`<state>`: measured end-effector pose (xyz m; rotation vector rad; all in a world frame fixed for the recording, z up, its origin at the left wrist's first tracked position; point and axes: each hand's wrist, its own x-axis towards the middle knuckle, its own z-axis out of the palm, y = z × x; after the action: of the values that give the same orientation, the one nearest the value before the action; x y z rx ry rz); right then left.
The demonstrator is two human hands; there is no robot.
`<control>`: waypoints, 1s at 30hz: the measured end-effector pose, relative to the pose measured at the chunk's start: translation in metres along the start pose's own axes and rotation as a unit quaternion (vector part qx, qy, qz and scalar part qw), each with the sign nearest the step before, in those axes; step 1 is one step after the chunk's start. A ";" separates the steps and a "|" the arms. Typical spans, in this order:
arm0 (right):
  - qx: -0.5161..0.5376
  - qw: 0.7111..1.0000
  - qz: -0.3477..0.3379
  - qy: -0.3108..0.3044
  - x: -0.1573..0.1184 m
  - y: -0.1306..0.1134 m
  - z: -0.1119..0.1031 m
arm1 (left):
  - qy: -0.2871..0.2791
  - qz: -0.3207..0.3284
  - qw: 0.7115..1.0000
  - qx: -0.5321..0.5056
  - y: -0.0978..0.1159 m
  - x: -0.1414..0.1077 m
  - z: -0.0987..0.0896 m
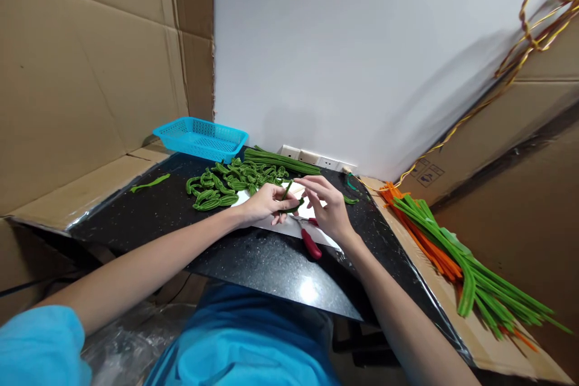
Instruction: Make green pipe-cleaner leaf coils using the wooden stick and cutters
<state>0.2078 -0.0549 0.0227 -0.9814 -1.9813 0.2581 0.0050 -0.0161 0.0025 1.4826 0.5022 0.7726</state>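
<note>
My left hand (266, 204) is closed on a dark green fuzzy pipe cleaner (292, 208), which is bent, with one end sticking up between the fingers. My right hand (326, 204) is just to the right of it, fingers loosely bent and apart, their tips close to the pipe cleaner; whether they touch it is unclear. Beneath both hands lies a white sheet of paper (266, 224). A red-handled cutting tool (310, 245) rests on the paper, its metal part partly hidden by my hands. Left of the hands is a pile of green pipe cleaners bent into leaf-like loops (217, 184).
A bundle of straight green pipe cleaners (283, 161) lies along the wall before a power strip (328, 163). A blue basket (201, 139) stands at the back left. A green strip (151, 183) lies on the black tabletop (136, 214). Orange (425, 247) and bright green stems (470, 265) lie on cardboard at right.
</note>
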 end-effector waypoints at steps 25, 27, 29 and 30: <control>0.068 0.992 0.097 0.036 -0.003 0.004 0.018 | 0.083 0.002 0.994 -0.070 -0.008 0.004 -0.001; 0.020 0.997 0.062 0.046 -0.005 0.005 0.019 | 0.088 -0.002 0.993 -0.079 -0.006 0.003 -0.001; -0.026 0.998 0.025 0.044 -0.007 0.008 0.018 | 0.093 -0.004 0.992 -0.083 -0.006 0.003 -0.001; -0.041 0.998 0.010 0.041 -0.007 0.009 0.018 | 0.095 -0.004 0.992 -0.083 -0.006 0.003 -0.001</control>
<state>0.2012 -0.0507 0.0028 -1.0488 -1.9206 0.1453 0.0076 -0.0125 -0.0032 1.2591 0.5716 0.9316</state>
